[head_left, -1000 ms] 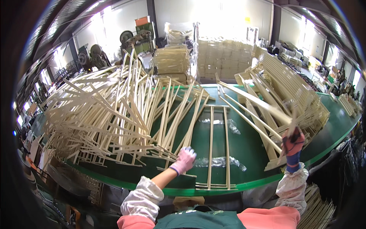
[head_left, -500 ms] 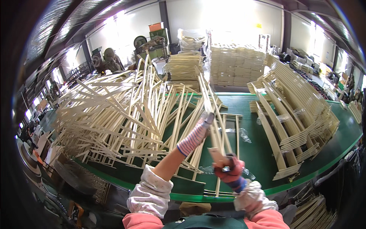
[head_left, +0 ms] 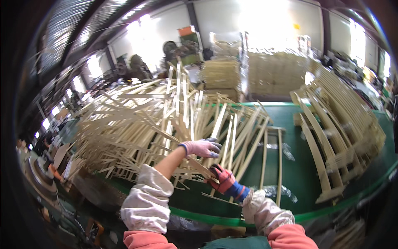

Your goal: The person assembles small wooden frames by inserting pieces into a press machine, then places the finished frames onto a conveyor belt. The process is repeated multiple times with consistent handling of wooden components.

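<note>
Pale wooden slats lie in a loose, tangled heap across the left and middle of a green-topped table. My right hand, in a red, black and blue glove, is closed round the near end of a wooden slat at the heap's front edge. Just beyond and left of it is my left hand, in a pink glove with grey fingertips. Its fingers stretch to the right, slightly apart, over the slats. Whether it touches any of them is hard to make out through the blur.
A ladder-like wooden frame lies right of my hands, beside crumpled clear plastic. Farther right, slatted wooden panels are stacked on the green table. Behind the table stand a wrapped stack and bundled wood.
The view has swung left. Both hands have moved left toward the heap; my left hand has come nearer, off the long slats it was on, and its fingers now show apart.
</note>
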`<control>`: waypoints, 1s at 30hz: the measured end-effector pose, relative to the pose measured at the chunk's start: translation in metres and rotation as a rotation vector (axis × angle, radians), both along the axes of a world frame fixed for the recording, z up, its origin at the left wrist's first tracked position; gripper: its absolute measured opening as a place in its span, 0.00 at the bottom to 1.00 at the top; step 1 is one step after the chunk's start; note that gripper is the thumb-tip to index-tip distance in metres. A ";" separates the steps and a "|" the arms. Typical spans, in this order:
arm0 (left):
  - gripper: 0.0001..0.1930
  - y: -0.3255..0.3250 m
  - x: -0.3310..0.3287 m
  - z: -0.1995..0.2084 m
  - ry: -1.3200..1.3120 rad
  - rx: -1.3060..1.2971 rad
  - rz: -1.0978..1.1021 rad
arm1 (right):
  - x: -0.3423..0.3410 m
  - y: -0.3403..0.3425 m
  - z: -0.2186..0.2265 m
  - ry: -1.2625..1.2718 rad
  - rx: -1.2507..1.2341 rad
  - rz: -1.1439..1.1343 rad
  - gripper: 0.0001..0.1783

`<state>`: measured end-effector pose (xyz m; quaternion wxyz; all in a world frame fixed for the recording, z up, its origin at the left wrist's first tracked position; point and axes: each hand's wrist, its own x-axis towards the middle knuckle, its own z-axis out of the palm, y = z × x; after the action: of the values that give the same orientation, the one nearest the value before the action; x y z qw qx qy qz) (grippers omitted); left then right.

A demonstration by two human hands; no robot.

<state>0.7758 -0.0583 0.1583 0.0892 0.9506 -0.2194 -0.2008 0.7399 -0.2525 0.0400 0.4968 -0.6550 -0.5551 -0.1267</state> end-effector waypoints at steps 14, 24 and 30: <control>0.41 0.005 -0.006 0.046 -0.003 0.443 -0.009 | 0.207 0.044 -0.173 0.769 -0.231 -0.764 0.35; 0.21 -0.055 -0.045 0.053 -0.093 0.481 -0.474 | 0.263 0.032 -0.172 0.522 -0.720 -0.895 0.33; 0.14 -0.069 -0.056 0.035 -0.209 0.512 -0.420 | 0.268 0.010 -0.178 0.734 -0.549 -0.797 0.40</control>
<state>0.7197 -0.1271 0.1934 -0.2186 0.8916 -0.3606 -0.1648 1.0080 -0.2423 -0.1383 0.3831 -0.9175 -0.0719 0.0790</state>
